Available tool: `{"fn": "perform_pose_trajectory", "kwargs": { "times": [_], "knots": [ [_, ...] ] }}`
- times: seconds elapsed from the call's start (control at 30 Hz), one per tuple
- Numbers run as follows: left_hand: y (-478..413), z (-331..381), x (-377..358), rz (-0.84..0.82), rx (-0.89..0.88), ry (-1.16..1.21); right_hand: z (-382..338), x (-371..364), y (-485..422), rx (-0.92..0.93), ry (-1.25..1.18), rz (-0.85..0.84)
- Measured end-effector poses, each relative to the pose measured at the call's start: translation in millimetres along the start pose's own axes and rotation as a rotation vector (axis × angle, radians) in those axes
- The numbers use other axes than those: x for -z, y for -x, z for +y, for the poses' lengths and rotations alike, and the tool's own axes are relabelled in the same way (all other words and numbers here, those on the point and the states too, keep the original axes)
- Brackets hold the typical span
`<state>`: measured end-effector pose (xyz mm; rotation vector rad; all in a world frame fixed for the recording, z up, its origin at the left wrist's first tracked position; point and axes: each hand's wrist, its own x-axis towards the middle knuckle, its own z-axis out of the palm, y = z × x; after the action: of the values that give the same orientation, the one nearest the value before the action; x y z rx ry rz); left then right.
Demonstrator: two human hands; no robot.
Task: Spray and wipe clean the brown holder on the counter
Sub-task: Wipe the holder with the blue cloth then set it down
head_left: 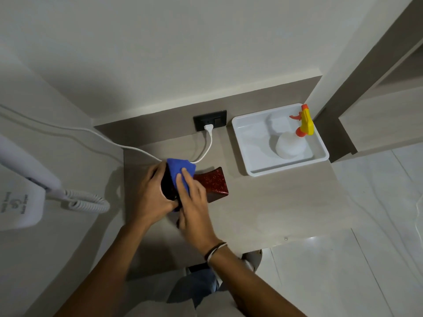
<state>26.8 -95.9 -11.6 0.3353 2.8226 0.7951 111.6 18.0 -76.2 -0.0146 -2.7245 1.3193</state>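
Near the worktop's left edge the left hand (152, 191) gripped the tipped brown holder (211, 185) while the right hand (194, 202) pressed the blue cloth (179, 171) flat-fingered; I'd brace it firmly and rub every face.

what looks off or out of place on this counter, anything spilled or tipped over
Nothing looks spilled or damaged. The brown holder lies on its side, but only because the left hand steadies it while the right hand wipes it with the blue cloth. The spray bottle stands in the white tray.
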Motion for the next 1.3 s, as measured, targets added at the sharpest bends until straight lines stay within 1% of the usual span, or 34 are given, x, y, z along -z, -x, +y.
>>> {"fn": "perform_pose_trajectory", "kwargs": {
  "times": [0.07, 0.13, 0.2, 0.33, 0.43, 0.5, 0.57, 0.7, 0.77, 0.83, 0.9, 0.97, 1.07, 1.1, 1.17, 1.3],
  "knots": [
    [1.8, -3.7, 1.1, -0.003, 0.027, -0.013, 21.7, 8.9, 2.7, -0.012, 0.128, -0.01],
    [3.3, -4.7, 1.3, 0.012, 0.025, -0.019, 49.8, 31.0, 5.5, -0.139, 0.311, -0.012],
    [2.5, 0.7, 0.5, 0.016, 0.01, -0.02, 70.2, 50.7, 6.2, -0.198, 0.394, -0.033],
    [-3.2, 19.6, 1.4, 0.017, -0.04, -0.125, 86.3, 83.0, 4.2, -0.209, 0.398, -0.007],
    [-11.9, 34.8, 2.1, -0.008, -0.073, -0.261, 90.5, 110.4, -0.4, -0.256, 0.329, 0.004],
    [-19.2, 43.2, 0.0, -0.043, -0.072, -0.382, 93.8, 126.4, -4.8, -0.287, 0.256, 0.045],
    [-25.6, 52.6, -4.8, -0.061, -0.062, -0.454, 100.0, 143.6, -13.0, -0.307, 0.203, 0.089],
    [-34.8, 65.1, -16.6, -0.064, -0.049, -0.489, 118.8, 174.6, -46.6, -0.35, 0.194, 0.165],
    [-39.4, 68.1, -22.0, -0.072, -0.037, -0.495, 130.0, 184.0, -72.0, -0.351, 0.241, 0.155],
    [-42.3, 70.8, -27.0, -0.083, -0.042, -0.488, 143.1, 186.9, -98.5, -0.33, 0.32, 0.114],
    [-43.1, 71.0, -32.0, -0.101, -0.045, -0.465, 155.3, 184.2, -120.7, -0.293, 0.421, 0.012],
    [-41.4, 69.7, -38.0, -0.107, -0.07, -0.429, 170.9, 176.2, -134.1, -0.25, 0.526, -0.153],
    [-33.3, 68.4, -47.8, -0.072, -0.136, -0.461, 194.6, 164.1, -134.9, -0.165, 0.738, -0.485],
    [-29.3, 67.9, -51.7, -0.038, -0.158, -0.467, 201.9, 161.2, -132.5, -0.129, 0.807, -0.537],
    [-23.1, 65.6, -57.1, 0.014, -0.181, -0.475, 207.9, 158.7, -130.1, -0.126, 0.866, -0.555],
    [-20.1, 59.7, -64.5, 0.09, -0.213, -0.523, 206.4, 156.1, -128.6, -0.124, 0.875, -0.558]
  ]
}}
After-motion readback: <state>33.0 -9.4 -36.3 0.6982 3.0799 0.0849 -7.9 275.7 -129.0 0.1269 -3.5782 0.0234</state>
